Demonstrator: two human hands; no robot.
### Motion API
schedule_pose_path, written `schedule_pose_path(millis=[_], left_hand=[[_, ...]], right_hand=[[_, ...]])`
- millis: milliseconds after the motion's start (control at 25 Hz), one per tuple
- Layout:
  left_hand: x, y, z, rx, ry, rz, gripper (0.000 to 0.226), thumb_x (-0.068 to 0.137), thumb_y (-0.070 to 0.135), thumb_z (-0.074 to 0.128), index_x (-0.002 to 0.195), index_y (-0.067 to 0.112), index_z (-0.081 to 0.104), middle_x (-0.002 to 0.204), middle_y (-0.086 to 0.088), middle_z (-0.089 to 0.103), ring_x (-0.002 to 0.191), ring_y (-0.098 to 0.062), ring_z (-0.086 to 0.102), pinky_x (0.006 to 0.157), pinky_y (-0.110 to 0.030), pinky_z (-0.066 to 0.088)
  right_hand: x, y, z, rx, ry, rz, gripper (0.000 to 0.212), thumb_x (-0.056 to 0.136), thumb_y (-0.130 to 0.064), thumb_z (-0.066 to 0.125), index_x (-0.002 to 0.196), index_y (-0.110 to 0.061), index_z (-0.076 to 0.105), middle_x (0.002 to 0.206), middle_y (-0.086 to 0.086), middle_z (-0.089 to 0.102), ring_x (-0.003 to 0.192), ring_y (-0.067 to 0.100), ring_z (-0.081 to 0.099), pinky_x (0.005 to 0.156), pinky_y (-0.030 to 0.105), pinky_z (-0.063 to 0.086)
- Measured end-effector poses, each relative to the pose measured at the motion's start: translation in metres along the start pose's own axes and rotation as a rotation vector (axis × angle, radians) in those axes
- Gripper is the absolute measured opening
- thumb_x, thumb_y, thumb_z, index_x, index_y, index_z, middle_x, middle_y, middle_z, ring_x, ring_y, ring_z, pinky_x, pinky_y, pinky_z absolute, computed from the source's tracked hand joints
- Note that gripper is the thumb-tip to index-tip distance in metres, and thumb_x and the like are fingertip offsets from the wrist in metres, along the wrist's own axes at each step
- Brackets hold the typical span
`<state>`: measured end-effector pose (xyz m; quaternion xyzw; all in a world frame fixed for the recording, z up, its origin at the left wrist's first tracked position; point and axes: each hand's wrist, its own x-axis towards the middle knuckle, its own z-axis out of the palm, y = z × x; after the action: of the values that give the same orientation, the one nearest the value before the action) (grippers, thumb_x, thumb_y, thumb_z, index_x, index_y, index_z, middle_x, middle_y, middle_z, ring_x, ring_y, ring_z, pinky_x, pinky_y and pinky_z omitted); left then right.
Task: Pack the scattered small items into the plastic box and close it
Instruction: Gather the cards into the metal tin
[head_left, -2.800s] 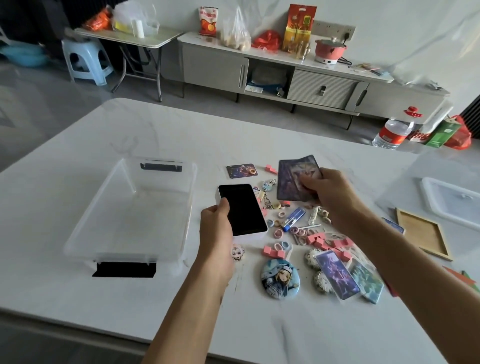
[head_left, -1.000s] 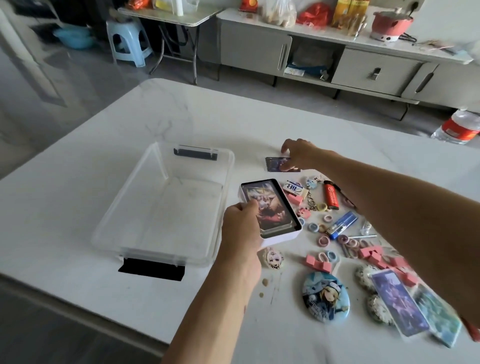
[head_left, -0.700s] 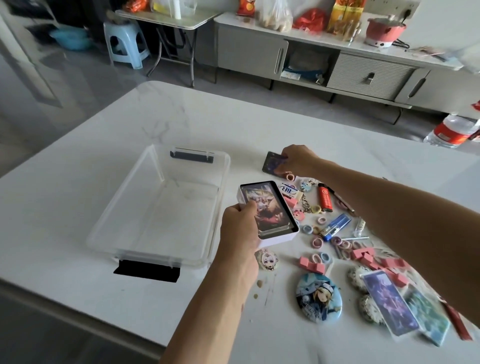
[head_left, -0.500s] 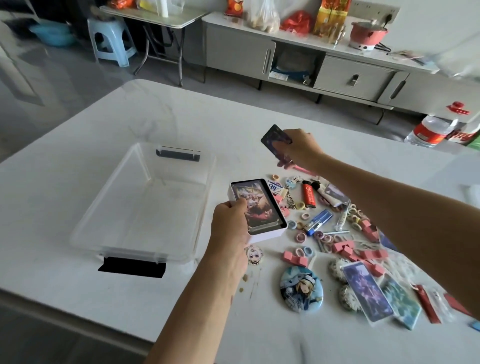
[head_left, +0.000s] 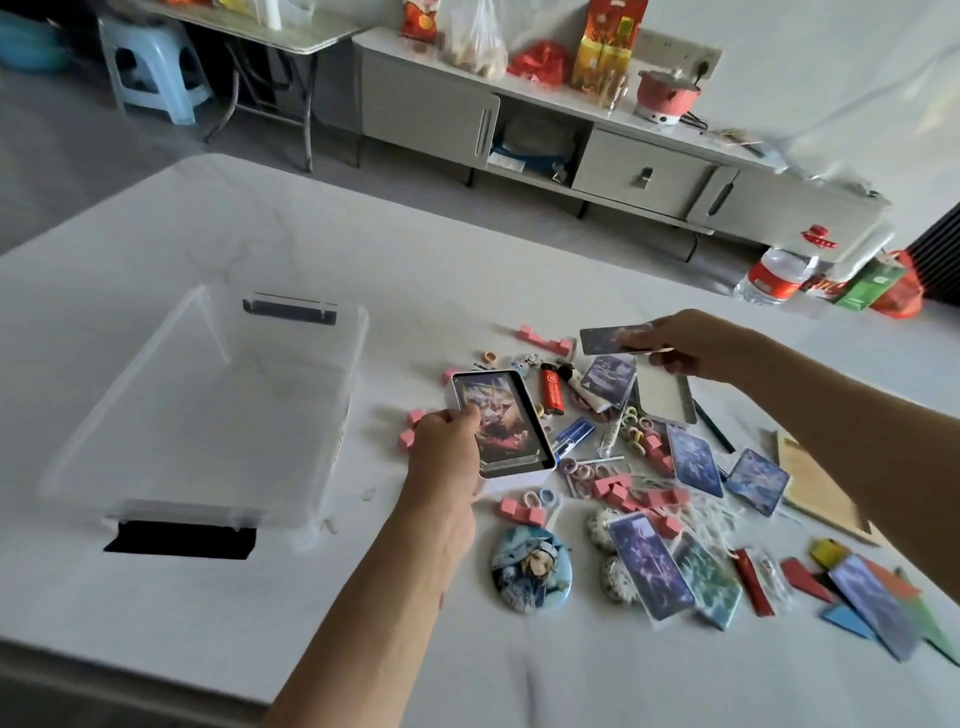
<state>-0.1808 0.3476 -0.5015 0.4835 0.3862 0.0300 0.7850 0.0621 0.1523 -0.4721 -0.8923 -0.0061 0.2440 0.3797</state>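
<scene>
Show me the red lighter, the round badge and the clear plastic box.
red lighter (head_left: 554, 395), head view, middle of body
round badge (head_left: 531, 567), head view, centre of face
clear plastic box (head_left: 208, 512), head view, near rim

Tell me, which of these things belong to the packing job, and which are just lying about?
Job: plastic box; card tin in the left hand; card in the right hand; lighter, round badge, pink blocks.
Lying about: water bottle, blue stool, pink cooker, sideboard.
</scene>
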Motion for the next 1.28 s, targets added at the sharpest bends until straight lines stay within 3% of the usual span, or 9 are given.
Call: schedule_pose_path(millis=[120, 360, 440, 560, 680, 840, 960, 1160, 1280], left_hand=[[0.002, -0.001, 0.002, 0.006, -0.006, -0.003, 0.019, 0.099, 0.017, 0.051, 0.107, 0.002, 0.059, 0.109, -0.024, 0.068, 0.1, -0.04, 0.068, 0.087, -0.054, 0.053], [0.005, -0.005, 0.005, 0.003, -0.006, 0.007, 0.013, 0.098, 0.017, 0.053, 0.098, 0.007, 0.061, 0.098, -0.018, 0.073, 0.089, -0.034, 0.072, 0.087, -0.058, 0.054], [0.006, -0.006, 0.007, -0.001, 0.0, 0.014, 0.011, 0.097, 0.016, 0.054, 0.094, 0.009, 0.06, 0.091, -0.015, 0.072, 0.08, -0.031, 0.072, 0.08, -0.054, 0.056], [0.004, -0.008, 0.009, 0.022, -0.004, 0.024, 0.012, 0.097, 0.016, 0.055, 0.086, 0.011, 0.057, 0.082, -0.011, 0.07, 0.066, -0.024, 0.069, 0.069, -0.048, 0.058], [0.005, -0.009, 0.01, 0.04, -0.002, 0.03, 0.013, 0.097, 0.017, 0.055, 0.087, 0.01, 0.058, 0.096, -0.02, 0.071, 0.077, -0.032, 0.071, 0.079, -0.055, 0.056], [0.01, -0.011, 0.013, 0.055, 0.009, 0.028, 0.015, 0.097, 0.019, 0.053, 0.098, 0.005, 0.06, 0.094, -0.018, 0.065, 0.079, -0.03, 0.065, 0.061, -0.034, 0.05], [0.012, -0.012, 0.014, 0.048, -0.003, 0.025, 0.014, 0.097, 0.019, 0.053, 0.094, 0.006, 0.06, 0.089, -0.015, 0.059, 0.077, -0.027, 0.06, 0.065, -0.036, 0.046], [0.015, -0.013, 0.013, 0.054, 0.012, 0.016, 0.014, 0.096, 0.021, 0.055, 0.099, 0.008, 0.06, 0.089, -0.013, 0.063, 0.074, -0.025, 0.063, 0.052, -0.026, 0.044], [0.016, -0.014, 0.013, 0.056, 0.016, 0.016, 0.016, 0.096, 0.02, 0.055, 0.102, 0.006, 0.061, 0.091, -0.014, 0.066, 0.076, -0.026, 0.065, 0.053, -0.027, 0.046]], right_hand=[[0.012, 0.017, 0.006, -0.124, 0.047, -0.003, 0.043, 0.082, -0.027, 0.075, 0.107, 0.008, 0.067, 0.067, 0.006, 0.051, 0.052, 0.012, 0.036, 0.047, 0.022, 0.026], [0.021, 0.025, 0.021, -0.392, 0.055, -0.05, 0.046, 0.08, -0.042, 0.075, 0.069, -0.001, 0.056, 0.054, 0.007, 0.039, 0.047, 0.017, 0.033, 0.046, 0.024, 0.025], [0.025, 0.026, 0.025, -0.352, 0.083, -0.041, 0.045, 0.079, -0.038, 0.077, 0.066, -0.003, 0.052, 0.054, 0.007, 0.039, 0.048, 0.017, 0.033, 0.047, 0.025, 0.024], [0.027, 0.024, 0.028, -0.373, 0.097, -0.045, 0.037, 0.08, -0.032, 0.077, 0.078, 0.0, 0.059, 0.063, 0.01, 0.046, 0.052, 0.016, 0.034, 0.049, 0.025, 0.023], [0.026, 0.014, 0.026, -0.489, -0.007, -0.017, 0.041, 0.083, -0.034, 0.073, 0.067, -0.004, 0.05, 0.06, 0.008, 0.043, 0.052, 0.016, 0.033, 0.049, 0.026, 0.024], [0.028, -0.009, 0.026, -0.601, -0.048, 0.087, 0.043, 0.084, -0.035, 0.071, 0.062, -0.007, 0.048, 0.054, 0.006, 0.039, 0.047, 0.016, 0.031, 0.048, 0.025, 0.026], [0.028, -0.023, 0.033, -0.599, -0.084, 0.191, 0.042, 0.085, -0.037, 0.071, 0.065, -0.008, 0.048, 0.052, 0.003, 0.036, 0.045, 0.014, 0.028, 0.045, 0.024, 0.026], [0.031, -0.025, 0.054, -0.629, -0.101, 0.161, 0.047, 0.082, -0.041, 0.072, 0.061, -0.007, 0.047, 0.042, 0.001, 0.046, 0.048, 0.015, 0.036, 0.049, 0.025, 0.028], [0.03, -0.024, 0.056, -0.596, -0.092, 0.124, 0.045, 0.08, -0.047, 0.071, 0.069, -0.007, 0.053, 0.062, 0.004, 0.052, 0.055, 0.016, 0.042, 0.056, 0.026, 0.032]])
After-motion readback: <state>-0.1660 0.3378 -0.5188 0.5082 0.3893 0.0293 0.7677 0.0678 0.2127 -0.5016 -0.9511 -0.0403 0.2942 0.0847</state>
